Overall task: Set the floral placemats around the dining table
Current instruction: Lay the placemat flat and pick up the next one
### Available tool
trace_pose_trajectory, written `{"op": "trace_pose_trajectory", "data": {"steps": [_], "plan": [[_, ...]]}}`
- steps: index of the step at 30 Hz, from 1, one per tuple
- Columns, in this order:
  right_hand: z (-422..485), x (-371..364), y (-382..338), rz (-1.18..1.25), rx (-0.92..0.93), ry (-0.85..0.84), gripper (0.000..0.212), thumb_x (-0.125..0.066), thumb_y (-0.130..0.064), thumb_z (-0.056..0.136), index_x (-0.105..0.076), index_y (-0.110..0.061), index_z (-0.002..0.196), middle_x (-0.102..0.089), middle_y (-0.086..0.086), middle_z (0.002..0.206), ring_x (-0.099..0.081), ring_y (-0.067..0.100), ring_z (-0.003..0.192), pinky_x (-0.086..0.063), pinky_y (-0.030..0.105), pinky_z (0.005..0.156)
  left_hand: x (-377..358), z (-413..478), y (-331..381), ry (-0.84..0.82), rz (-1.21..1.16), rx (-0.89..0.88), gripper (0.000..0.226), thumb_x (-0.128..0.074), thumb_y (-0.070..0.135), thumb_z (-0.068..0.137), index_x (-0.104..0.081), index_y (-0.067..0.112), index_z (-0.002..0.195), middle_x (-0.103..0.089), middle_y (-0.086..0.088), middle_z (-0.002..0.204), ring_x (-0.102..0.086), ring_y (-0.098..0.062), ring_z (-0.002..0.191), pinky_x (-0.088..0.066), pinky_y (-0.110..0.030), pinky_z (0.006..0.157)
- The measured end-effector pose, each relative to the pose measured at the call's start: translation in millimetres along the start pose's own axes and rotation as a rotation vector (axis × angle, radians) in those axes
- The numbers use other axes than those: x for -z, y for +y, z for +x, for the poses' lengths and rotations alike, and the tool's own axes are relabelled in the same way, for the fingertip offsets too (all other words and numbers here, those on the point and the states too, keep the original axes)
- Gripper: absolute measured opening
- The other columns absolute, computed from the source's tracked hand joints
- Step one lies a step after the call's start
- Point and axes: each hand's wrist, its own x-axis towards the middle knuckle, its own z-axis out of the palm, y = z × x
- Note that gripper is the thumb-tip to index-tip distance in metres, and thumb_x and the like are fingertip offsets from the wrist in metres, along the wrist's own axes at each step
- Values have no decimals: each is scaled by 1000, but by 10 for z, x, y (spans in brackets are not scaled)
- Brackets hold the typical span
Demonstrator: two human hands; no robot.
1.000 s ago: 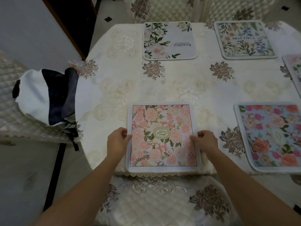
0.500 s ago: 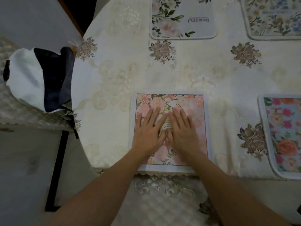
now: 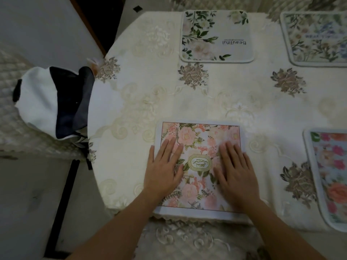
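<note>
A pink floral placemat (image 3: pixel 201 139) with a gold oval emblem lies flat at the near edge of the dining table (image 3: pixel 234 98). My left hand (image 3: pixel 164 169) presses flat on its left half, fingers straight. My right hand (image 3: pixel 235 170) presses flat on its right half. A white placemat with green leaves (image 3: pixel 216 36) lies at the far side. Another pale floral placemat (image 3: pixel 317 40) sits far right. A blue placemat with bright roses (image 3: pixel 330 177) lies at the near right, cut off by the frame edge.
A cream embroidered tablecloth covers the table. A quilted chair (image 3: pixel 13 128) at the left carries a white and dark bag (image 3: pixel 54 102). Another chair seat (image 3: pixel 187 241) sits just below the near table edge. More quilted chair backs stand beyond the far edge.
My hands let go of the pink placemat's side edges, came together flat on its middle, and have now slid apart to its left and right halves.
</note>
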Motion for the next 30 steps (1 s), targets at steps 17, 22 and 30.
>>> {"op": "trace_pose_trajectory", "data": {"steps": [17, 22, 30], "plan": [[-90, -46, 112, 30, -36, 10, 69, -24, -52, 102, 3, -23, 158, 2, 3, 167, 7, 19, 153, -11, 44, 124, -50, -3, 131, 48, -15, 3, 67, -38, 59, 93, -28, 32, 154, -15, 1, 165, -7, -20, 153, -10, -57, 120], [-182, -36, 228, 32, -58, 0, 68, -20, -55, 101, 4, -25, 158, 3, 2, 167, 8, 19, 153, -10, 43, 124, -87, -35, 228, 40, -9, -29, 67, -36, 62, 94, -28, 32, 154, -14, 1, 165, -5, -20, 153, -10, -59, 119], [-174, -56, 18, 38, -135, 0, 72, -13, -60, 100, 11, -23, 157, 15, 5, 165, 18, 24, 151, -1, 49, 124, -64, -103, 127, 7, -5, 4, 62, -27, 53, 99, -9, 36, 156, 3, 2, 166, 9, -18, 152, -8, -53, 122]]}}
